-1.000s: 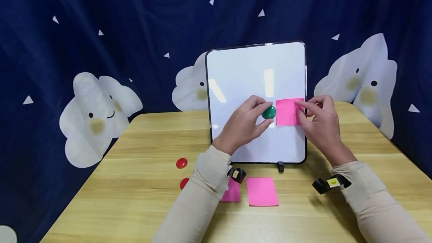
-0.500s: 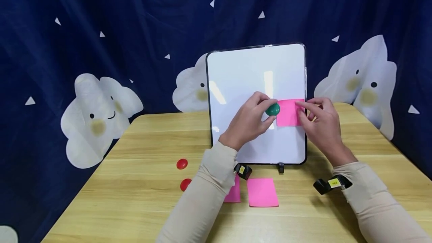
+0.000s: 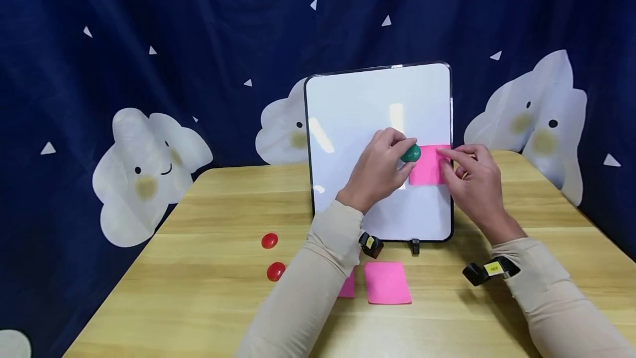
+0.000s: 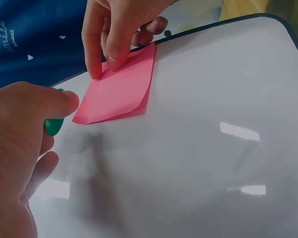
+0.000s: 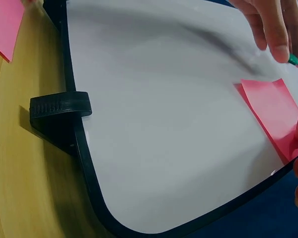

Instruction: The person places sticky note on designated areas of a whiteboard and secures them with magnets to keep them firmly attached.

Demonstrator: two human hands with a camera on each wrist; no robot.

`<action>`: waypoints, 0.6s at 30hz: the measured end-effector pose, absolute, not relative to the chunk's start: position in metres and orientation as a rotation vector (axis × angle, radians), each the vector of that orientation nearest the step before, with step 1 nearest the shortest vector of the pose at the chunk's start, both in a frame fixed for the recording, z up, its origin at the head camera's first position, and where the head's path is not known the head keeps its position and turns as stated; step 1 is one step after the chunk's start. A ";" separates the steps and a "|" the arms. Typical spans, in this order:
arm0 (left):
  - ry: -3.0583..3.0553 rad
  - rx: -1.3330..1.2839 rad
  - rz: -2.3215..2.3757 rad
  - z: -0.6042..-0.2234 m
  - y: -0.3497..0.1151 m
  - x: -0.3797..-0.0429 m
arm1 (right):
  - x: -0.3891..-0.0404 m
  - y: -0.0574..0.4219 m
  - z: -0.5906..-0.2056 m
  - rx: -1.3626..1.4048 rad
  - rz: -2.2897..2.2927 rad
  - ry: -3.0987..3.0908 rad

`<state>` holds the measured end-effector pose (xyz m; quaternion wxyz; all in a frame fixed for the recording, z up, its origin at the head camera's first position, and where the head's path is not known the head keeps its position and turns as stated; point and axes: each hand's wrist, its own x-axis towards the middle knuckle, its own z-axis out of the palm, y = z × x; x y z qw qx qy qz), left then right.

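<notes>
My left hand (image 3: 377, 167) pinches a round green magnet (image 3: 411, 153) between thumb and fingers, at the upper left corner of a pink sticky note (image 3: 426, 167). That note lies against the right side of a whiteboard (image 3: 358, 104) with a black frame. At the note's right edge, the thumb and index finger of my right hand (image 3: 474, 184) hold it to the board. In the left wrist view the note's lower edge (image 4: 124, 117) stands a little off the white surface, and the green magnet (image 4: 53, 126) is partly hidden behind the left thumb.
Two red magnets (image 3: 270, 241) lie on the wooden table (image 3: 208, 269) to the left. Two more pink notes lie before the board, one a full square (image 3: 387, 283), the other mostly behind my left sleeve. Black feet (image 3: 414, 246) prop the board; a dark blue curtain (image 3: 223, 15) hangs behind.
My left hand has moved right and slightly up with the green magnet, from beside the pink note to over its upper left corner. The right hand has stayed at the note's right edge.
</notes>
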<state>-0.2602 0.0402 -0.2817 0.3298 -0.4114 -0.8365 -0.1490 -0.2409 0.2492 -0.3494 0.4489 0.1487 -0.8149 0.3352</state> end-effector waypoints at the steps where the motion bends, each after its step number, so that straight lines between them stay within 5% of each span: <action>1: -2.196 -1.073 -0.387 -0.282 0.041 -0.261 | -0.241 0.249 -0.350 0.366 0.835 -2.013; 18: -2.192 -1.128 -0.376 -0.280 0.056 -0.274 | -0.245 0.251 -0.355 0.371 0.862 -1.988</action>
